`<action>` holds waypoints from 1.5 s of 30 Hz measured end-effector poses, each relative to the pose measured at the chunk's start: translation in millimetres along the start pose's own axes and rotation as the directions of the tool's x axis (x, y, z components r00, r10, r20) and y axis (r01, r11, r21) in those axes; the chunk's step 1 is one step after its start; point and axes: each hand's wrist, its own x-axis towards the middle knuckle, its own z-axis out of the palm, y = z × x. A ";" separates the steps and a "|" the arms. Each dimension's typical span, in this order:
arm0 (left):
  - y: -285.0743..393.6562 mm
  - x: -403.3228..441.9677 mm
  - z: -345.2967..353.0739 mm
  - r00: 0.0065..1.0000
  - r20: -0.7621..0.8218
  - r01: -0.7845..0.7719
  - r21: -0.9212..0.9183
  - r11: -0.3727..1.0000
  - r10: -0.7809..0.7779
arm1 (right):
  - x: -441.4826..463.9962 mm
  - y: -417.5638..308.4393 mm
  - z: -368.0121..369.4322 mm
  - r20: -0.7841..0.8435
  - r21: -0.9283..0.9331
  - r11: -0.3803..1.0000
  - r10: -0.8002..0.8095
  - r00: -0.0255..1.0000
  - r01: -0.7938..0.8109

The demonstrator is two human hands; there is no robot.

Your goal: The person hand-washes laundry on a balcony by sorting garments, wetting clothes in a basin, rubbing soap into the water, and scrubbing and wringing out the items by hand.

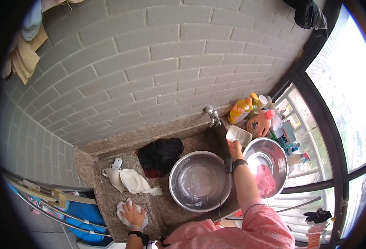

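My left hand (133, 216) lies open, fingers spread, on a crumpled white cloth (122, 207) on the stone ledge. Farther up the ledge is a cream-white garment (129, 180) with a small white object (117, 163) by its top end. My right hand (235, 150) reaches forward with fingers drawn together at the near corner of a shallow white plastic tray (240, 133). Whatever those fingers may hold is hidden. Left of my right arm stands a wide metal basin (173, 182) with cloudy water in it. A second metal basin (283, 166) holds pink cloth (265, 180).
A dark bundle of cloth (160, 153) rests in the stone sink beneath the tap (212, 116). Several bottles crowd the right corner, including a yellow one (240, 111) and a pink one (261, 123). A brick wall (149, 70) rises behind. Metal poles (62, 211) run along the left.
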 end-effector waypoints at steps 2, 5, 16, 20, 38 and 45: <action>-0.9 0.4 -0.6 1.000 -0.009 -0.010 -0.033 0.999 0.009 | -17.6 2.5 0.7 -0.001 -0.077 0.996 -0.043 0.999 0.043; -0.7 1.5 -1.7 1.000 0.010 0.000 -0.034 0.999 0.000 | -38.3 8.9 -7.6 0.037 -0.195 0.980 -0.037 0.999 0.043; -3.4 1.8 -3.2 0.999 0.034 -0.012 -0.016 1.000 0.013 | -233.0 20.5 -19.3 0.415 -0.750 0.655 0.360 0.835 0.091; -7.3 2.9 2.0 0.998 0.058 -0.026 -0.008 1.000 0.027 | -280.2 10.4 -16.9 0.416 -0.751 0.659 0.502 0.758 -0.025; -11.8 3.7 6.3 0.995 0.097 -0.036 -0.010 0.999 0.036 | -321.1 -6.6 -53.7 0.971 -0.179 -0.207 0.117 0.206 0.962; -10.6 0.5 1.0 0.993 0.115 -0.029 -0.027 0.999 0.032 | -313.3 -15.1 -55.4 0.984 -0.111 -0.298 0.104 0.147 0.948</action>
